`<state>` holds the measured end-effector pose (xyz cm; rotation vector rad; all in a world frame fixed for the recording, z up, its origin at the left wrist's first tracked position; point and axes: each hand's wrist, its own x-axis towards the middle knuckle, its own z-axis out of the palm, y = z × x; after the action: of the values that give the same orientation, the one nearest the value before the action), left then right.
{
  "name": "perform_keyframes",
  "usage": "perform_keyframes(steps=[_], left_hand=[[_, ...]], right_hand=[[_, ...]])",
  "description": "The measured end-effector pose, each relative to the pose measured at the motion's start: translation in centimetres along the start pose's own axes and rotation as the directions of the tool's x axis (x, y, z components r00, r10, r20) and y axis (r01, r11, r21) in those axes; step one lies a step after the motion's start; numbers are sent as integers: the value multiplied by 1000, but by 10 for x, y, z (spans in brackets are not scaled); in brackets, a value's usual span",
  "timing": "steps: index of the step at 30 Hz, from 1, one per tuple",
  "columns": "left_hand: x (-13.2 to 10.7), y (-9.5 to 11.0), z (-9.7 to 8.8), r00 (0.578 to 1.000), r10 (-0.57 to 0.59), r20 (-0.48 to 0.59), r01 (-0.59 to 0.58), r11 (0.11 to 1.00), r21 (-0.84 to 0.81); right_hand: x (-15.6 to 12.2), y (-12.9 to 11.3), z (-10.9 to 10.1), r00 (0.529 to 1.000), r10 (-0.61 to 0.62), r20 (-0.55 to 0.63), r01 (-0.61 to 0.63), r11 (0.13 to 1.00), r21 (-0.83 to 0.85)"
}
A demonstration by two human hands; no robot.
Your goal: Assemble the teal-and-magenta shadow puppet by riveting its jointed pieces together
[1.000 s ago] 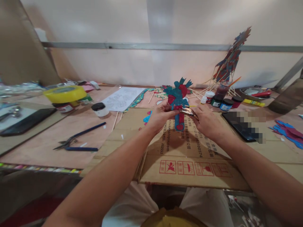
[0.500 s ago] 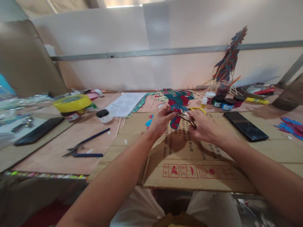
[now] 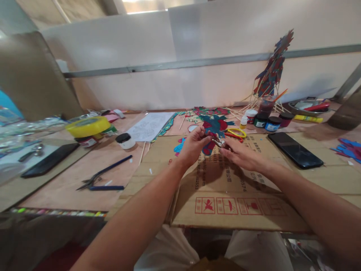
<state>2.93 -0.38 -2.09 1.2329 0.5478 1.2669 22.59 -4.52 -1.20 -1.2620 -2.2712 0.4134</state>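
Over the cardboard sheet point(image 3: 225, 207), my left hand point(image 3: 191, 146) pinches a painted cutout figure point(image 3: 216, 125) in teal and dark red. A leg-like piece of it hangs below my fingers. My right hand point(image 3: 241, 152) is closed on a silver plier-shaped hole punch point(image 3: 217, 142), whose jaws meet the cutout near my left fingertips. The exact contact there is too small to make out. Scissors point(image 3: 236, 133) with yellow and red handles lie just beyond my right hand. A blue and pink cutout point(image 3: 179, 146) lies partly behind my left hand.
Blue-handled pliers point(image 3: 105, 175) lie on the left, near a black-lidded jar point(image 3: 125, 140) and yellow tape point(image 3: 88, 126). At right are a phone point(image 3: 295, 150), paint jars point(image 3: 272, 124) and blue cutouts point(image 3: 349, 147). Sticks with painted cutouts point(image 3: 275, 67) lean against the back panel.
My right hand has loosened a little and its fingers have straightened along the hole punch. The scissors behind it show more fully. The view has shifted slightly.
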Motion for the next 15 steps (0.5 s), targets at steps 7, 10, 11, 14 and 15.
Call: perform_keyframes(steps=[7,10,11,14,15], left_hand=[[0,13,2,999,0,-52,-5,994,-106],[-1,14,4,998,-5,-60,-2,994,-107],[-1,14,4,998,-6,-66,-1,994,-105],[-1,14,4,997,-14,-80,5,994,-108],[-1,14,4,997,-13,-76,4,994,-109]], right_hand=[[2,1,-5,996,-59,72,35,953,302],[1,-10,-5,1000,-10,-4,11,973,229],[1,-13,-5,1000,0,-27,5,983,186],[2,-20,-2,997,-23,-74,30,996,89],[3,-21,-1,996,-37,-82,43,997,71]])
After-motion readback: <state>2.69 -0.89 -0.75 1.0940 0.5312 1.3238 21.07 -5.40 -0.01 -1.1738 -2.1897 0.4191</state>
